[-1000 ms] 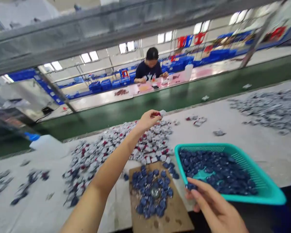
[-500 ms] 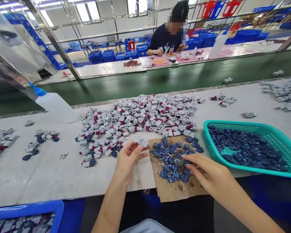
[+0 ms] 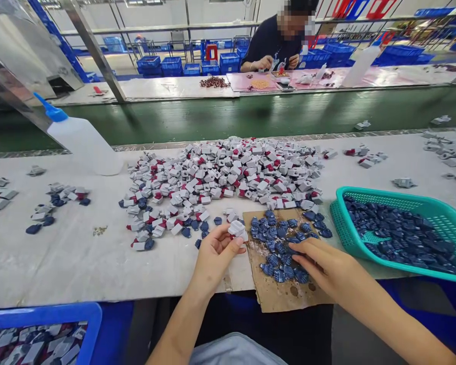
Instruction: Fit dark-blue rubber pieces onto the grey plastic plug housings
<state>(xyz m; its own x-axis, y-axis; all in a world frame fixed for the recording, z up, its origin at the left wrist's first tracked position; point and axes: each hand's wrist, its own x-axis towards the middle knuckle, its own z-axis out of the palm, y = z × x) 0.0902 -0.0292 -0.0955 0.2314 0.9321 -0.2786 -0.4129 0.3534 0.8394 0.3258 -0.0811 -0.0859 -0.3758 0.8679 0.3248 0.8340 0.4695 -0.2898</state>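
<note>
My left hand pinches a light grey plastic part between thumb and fingers, just left of the cardboard sheet. My right hand reaches over the sheet, its thumb and forefinger closed on a small dark blue piece mostly hidden by the fingertips. Around those fingertips lie several loose dark blue plastic pieces on the cardboard, which has wet-looking stains. Behind both hands spreads a large heap of grey parts, some with dark red or blue pieces on them.
A green basket of dark blue pieces stands at right. A white squeeze bottle with a blue nozzle leans at left. A blue tray of parts sits front left. Beyond the green belt, a person works at another table.
The camera view has shifted, with the table scene moving up and slightly right. The round dark thing near my right fingertips no longer shows. My left hand still holds the grey part.
</note>
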